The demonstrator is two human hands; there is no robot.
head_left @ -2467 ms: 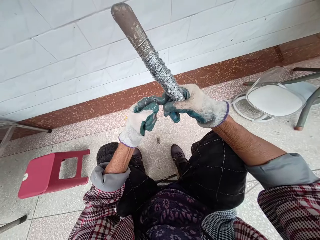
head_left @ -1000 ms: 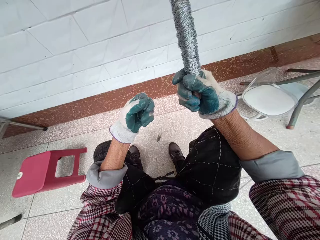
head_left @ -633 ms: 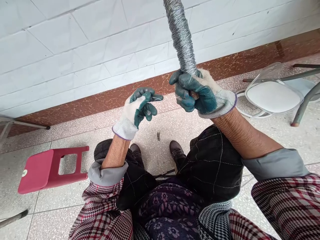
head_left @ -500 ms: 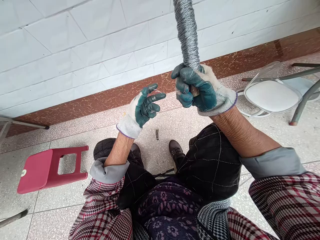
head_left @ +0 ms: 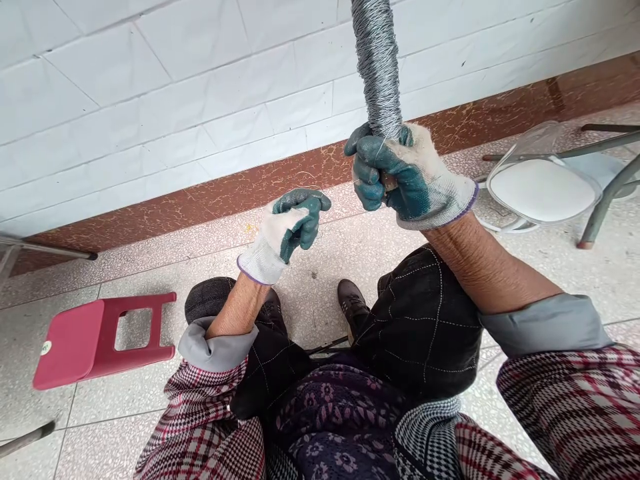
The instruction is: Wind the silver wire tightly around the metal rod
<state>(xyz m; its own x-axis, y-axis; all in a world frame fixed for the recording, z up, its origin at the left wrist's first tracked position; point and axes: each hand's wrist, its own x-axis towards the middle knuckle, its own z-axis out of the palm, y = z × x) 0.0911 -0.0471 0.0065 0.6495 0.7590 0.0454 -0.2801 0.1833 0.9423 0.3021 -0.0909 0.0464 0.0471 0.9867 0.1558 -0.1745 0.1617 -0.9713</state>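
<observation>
My right hand (head_left: pixel 385 177), in a white glove with a green coated palm, is wrapped round the lower end of a long spool of silvery wire (head_left: pixel 377 63). A brownish end of the spool's core (head_left: pixel 389 181) shows between the fingers, and the top runs out of view. One fine strand crosses my right index finger. Lower and to the left, my left hand (head_left: pixel 299 223), gloved the same way, is closed with its fingers curled inward. A thin curved strand of wire (head_left: pixel 311 175) rises at its fingertips; the grip on it is partly hidden.
A red plastic stool (head_left: pixel 100 340) lies on its side at left. At right stand a white-seated chair (head_left: pixel 544 190) and a grey metal leg (head_left: pixel 607 200). A white tiled wall (head_left: pixel 200 87) with a brown skirting is ahead. A small dark spot (head_left: pixel 314 274) marks the floor between my shoes.
My left hand's spread fingers have curled closed, and the hand has turned back-up. A small coil-like piece between the shoes is gone from there. My right hand and the spool have barely shifted.
</observation>
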